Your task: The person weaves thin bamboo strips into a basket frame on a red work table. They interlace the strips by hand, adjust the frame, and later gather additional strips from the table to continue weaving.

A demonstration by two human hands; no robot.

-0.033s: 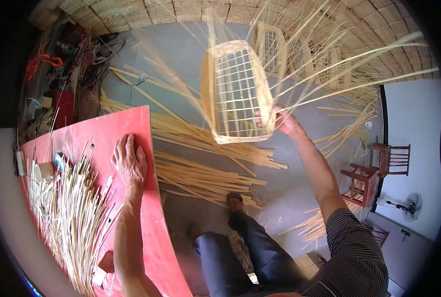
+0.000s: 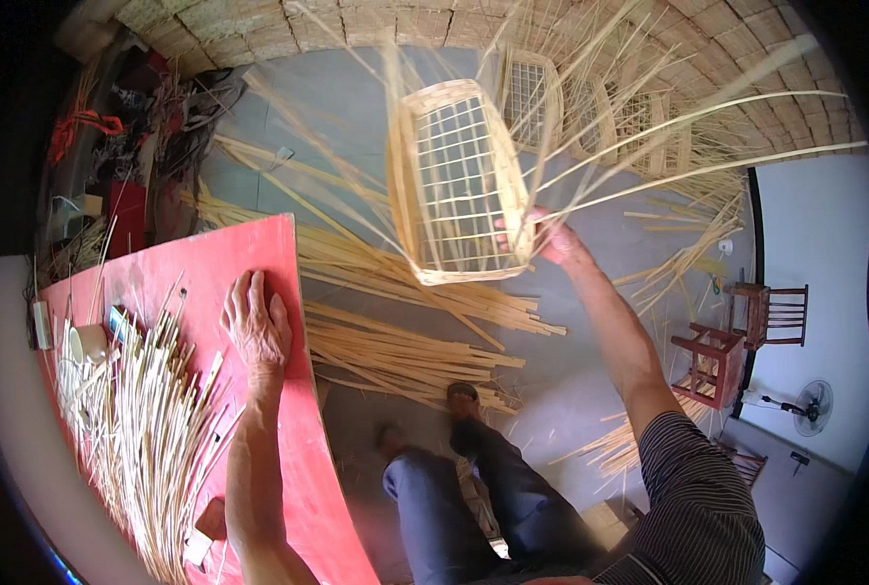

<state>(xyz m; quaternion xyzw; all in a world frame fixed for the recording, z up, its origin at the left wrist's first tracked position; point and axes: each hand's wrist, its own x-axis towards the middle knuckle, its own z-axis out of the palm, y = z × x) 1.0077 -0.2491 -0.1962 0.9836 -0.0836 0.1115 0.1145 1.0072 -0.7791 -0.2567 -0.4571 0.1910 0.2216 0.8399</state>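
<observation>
My right hand (image 2: 554, 238) is closed on the near right side of a half-woven bamboo basket (image 2: 524, 216), fingertips showing through the open lattice. The basket is oblong, with an open grid base and a pale woven band around it. Long loose bamboo strips (image 2: 693, 174) fan out from its edges, some smeared by motion. It is held up over the floor, tilted. Flat on the red tabletop (image 2: 274, 244), near its right edge, rests my left hand (image 2: 257, 320), fingers stretched out and holding nothing. A heap of thin bamboo splints (image 2: 152, 429) lies left of that hand.
Long flat bamboo strips (image 2: 395, 356) cover the floor beside the table. More part-woven baskets (image 2: 532, 102) stand along the back wall. A cup (image 2: 87, 343) and a small wooden block (image 2: 210, 517) are on the table. Wooden chairs (image 2: 712, 366) and a fan (image 2: 811, 408) are at right.
The basket in my right hand has shifted slightly left, its loose strips swinging with it. My left hand stays in the same spot on the table.
</observation>
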